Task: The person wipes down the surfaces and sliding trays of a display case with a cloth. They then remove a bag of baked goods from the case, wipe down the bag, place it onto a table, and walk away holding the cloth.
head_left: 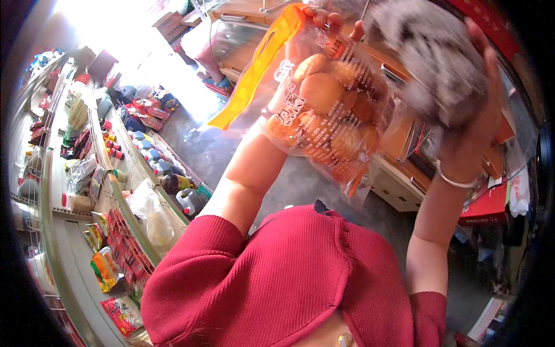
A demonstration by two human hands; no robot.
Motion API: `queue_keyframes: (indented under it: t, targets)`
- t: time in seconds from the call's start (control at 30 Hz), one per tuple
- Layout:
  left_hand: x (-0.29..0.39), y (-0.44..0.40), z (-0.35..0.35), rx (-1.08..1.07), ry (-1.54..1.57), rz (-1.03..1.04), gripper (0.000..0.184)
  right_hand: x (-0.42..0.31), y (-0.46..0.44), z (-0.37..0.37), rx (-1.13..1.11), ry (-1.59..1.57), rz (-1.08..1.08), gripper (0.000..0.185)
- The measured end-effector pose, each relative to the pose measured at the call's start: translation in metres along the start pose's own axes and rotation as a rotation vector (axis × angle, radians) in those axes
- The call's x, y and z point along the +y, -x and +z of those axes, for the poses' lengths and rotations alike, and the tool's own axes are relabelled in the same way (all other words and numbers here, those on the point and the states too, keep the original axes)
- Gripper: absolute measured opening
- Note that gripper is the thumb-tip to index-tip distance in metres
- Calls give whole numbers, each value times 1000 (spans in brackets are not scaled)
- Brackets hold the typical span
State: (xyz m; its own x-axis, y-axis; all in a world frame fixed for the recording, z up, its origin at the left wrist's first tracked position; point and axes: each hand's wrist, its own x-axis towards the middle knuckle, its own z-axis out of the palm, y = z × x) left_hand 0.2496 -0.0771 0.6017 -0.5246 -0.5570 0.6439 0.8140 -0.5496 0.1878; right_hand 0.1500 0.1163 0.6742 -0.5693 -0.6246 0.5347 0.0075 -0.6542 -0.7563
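Observation:
A clear plastic bag of round orange-brown buns (321, 95) with a yellow top strip is held up in front of me. My left hand (326, 22) grips it from behind. Its fingertips curl over the upper edge, and the rest of the hand is mostly covered by the bag. To the right, my right hand (468, 136) holds a crumpled grey cloth (430, 58), smeared by motion, close beside the bag. Whether cloth and bag touch, I cannot tell. A pale bangle (457, 178) circles the right wrist.
Shelves (63, 231) with packets, jars and bottles run along the left. Dark-capped jugs (159, 159) line the lowest shelf. Behind the bag stands a wooden counter (399, 168) with drawers. A red box (485, 208) lies at the right, and grey floor (222, 156) shows between.

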Motion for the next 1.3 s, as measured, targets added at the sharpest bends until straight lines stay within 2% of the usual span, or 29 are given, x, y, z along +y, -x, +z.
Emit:
queue_keyframes:
  t: [0.07, 0.13, 0.17, 0.2, 0.33, 0.4, 0.47, 0.53, 0.6, 0.67, 0.7, 0.77, 0.83, 0.9, 1.0, 1.03, 1.1, 1.13, 1.2, 1.23, 1.3]
  targets:
    - [-2, 1, 2, -36, -34, -3, 18, 15, -3, 7, -357, 259, -113, 47]
    - [-3, 6, 6, -76, -61, 2, 19, 48, -2, 36, -554, 974, -506, 50]
    - [-4, 11, 9, -105, -77, 9, 19, 56, 5, 46, -440, 1013, -547, 61]
    - [-2, 17, 14, -135, -88, 23, 19, 54, 11, 50, -433, 1021, -550, 61]
    - [6, 39, 28, -241, -109, 69, 20, 47, 62, 59, -708, 1155, -714, 52]
    - [13, 38, 26, -282, -109, 89, 21, 70, 102, 50, -746, 1203, -930, 47]
    - [18, 25, 15, -323, -108, 90, 22, 91, 129, 25, -905, 1197, -986, 40]
    - [25, 5, 0, -369, -105, 94, 22, 96, 128, 1, -1079, 1140, -378, 34]
    - [30, -11, -13, -421, -110, 92, 23, 89, 114, -32, -932, 818, -64, 31]
    - [34, -21, -20, -464, -116, 90, 24, 55, 91, -59, -789, 540, 93, 30]
    - [33, -23, -19, -469, -115, 89, 25, 48, 88, -91, -524, 339, 161, 39]
    - [25, -16, -12, -447, -108, 93, 27, 26, 73, -89, -265, -38, 118, 45]
    - [13, -5, 13, -376, -97, 97, 33, 6, 42, -37, -263, -206, 7, 37]
    - [7, 13, 54, -370, -107, 77, 33, 9, 28, 0, -424, 290, -277, 45]
    - [8, 19, 51, -344, -146, 42, 33, 24, 12, 42, -676, 1051, -742, 59]
    - [11, 21, 48, -338, -150, 29, 33, 27, 11, 38, -661, 1062, -740, 59]
    - [18, 28, 49, -316, -148, 9, 33, 36, 7, 25, -682, 850, -542, 59]
    - [23, 34, 50, -302, -150, 1, 33, 41, 6, 14, -677, 854, -536, 59]
    - [30, 41, 53, -277, -155, -16, 33, 52, 10, -12, -667, 773, -344, 57]
    - [33, 43, 54, -269, -157, -23, 33, 57, 14, -19, -663, 777, -336, 57]
    - [36, 48, 53, -250, -162, -29, 33, 73, 24, -32, -508, 748, -145, 60]
